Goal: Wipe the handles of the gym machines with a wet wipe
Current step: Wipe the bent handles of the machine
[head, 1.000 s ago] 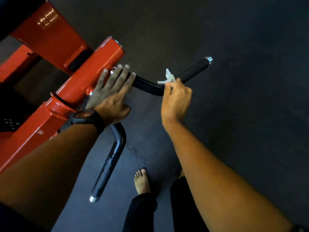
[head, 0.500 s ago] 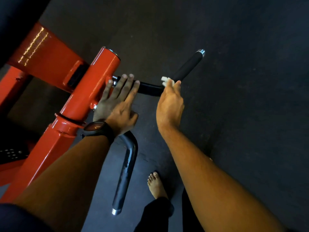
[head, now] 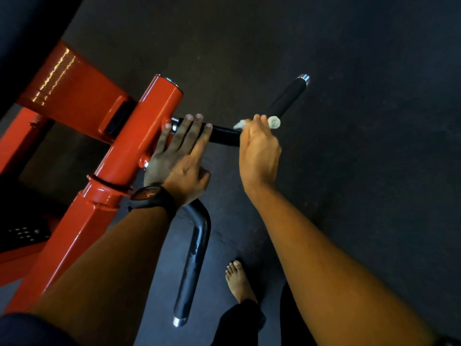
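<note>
Head view — right hand (head: 259,151) grips a crumpled white wet wipe (head: 274,121) around the matte black handle (head: 287,98); left hand (head: 179,158) rests flat, fingers straight.

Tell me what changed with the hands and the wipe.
The right hand barely moved along the handle. Its wipe, which stuck out on one side of the fingers, now shows on both. Nothing was released. The left hand stayed flat on the handle's inner end, by the red frame.
</note>
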Motion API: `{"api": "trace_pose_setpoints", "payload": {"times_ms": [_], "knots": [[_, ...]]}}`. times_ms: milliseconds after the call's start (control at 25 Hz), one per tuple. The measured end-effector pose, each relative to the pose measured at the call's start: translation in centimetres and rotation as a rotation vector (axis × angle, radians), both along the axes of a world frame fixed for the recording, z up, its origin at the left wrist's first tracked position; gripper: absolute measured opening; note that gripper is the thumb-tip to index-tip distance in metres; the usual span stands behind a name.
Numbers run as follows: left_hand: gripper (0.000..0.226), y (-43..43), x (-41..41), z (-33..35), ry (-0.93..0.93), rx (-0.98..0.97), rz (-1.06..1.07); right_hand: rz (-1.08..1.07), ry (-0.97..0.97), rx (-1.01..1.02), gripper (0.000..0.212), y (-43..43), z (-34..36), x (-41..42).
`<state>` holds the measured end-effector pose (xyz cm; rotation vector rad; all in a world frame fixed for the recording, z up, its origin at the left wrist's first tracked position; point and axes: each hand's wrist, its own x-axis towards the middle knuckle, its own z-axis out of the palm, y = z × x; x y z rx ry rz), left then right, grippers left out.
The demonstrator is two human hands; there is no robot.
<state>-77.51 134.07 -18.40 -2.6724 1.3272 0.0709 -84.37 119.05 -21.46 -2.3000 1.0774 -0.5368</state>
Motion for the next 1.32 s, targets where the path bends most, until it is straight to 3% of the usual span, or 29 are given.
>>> {"api": "trace_pose_setpoints", "payload": {"times_ms": [80, 240, 480, 560, 720, 880, 960, 1080, 1240, 1320], "knots": [[0.095, 0.1, 0.1, 0.0, 0.003, 0.001, 0.009, 0.064, -0.143, 0.112, 0.013, 0.4, -0.8, -0.7], [0.096, 0.1, 0.1, 0.0, 0.026, -0.008, 0.013, -0.097, -0.278, 0.361, 0.022, -1.0, -0.9, -0.5], [0.096, 0.0, 0.2, 0.1, 0.035, -0.025, 0.005, -0.601, -0.404, 0.664, 0.014, 0.2, 0.1, 0.0], [0.097, 0.1, 0.2, 0.1, 0.033, -0.019, 0.0, -0.559, -0.367, 0.557, 0.018, 1.3, 1.1, 0.3], [0.097, 0.0, 0.2, 0.0, 0.017, 0.002, 0.004, -0.164, -0.269, 0.231, 0.026, -0.3, 0.0, 0.0], [0.096, 0.0, 0.1, -0.2, 0.01, 0.016, 0.006, -0.139, -0.175, 0.242, 0.019, -2.1, -0.4, -0.3], [0.098, -0.1, 0.0, 0.0, 0.005, 0.03, 0.008, -0.042, -0.146, 0.184, 0.022, -1.8, -0.2, -1.1], [0.098, -0.8, 0.1, 0.3, 0.037, 0.026, -0.052, -0.111, -0.097, 0.223, 0.032, -3.4, -0.6, -0.9], [0.097, -3.2, 1.1, 0.1, 0.035, 0.041, -0.213, 0.166, 0.045, 0.075, 0.042, -3.8, -1.4, -1.6], [0.102, -4.3, 1.9, 0.1, 0.045, 0.121, -0.304, 0.023, -0.025, 0.191, 0.042, -5.2, -1.5, -1.1]]}}
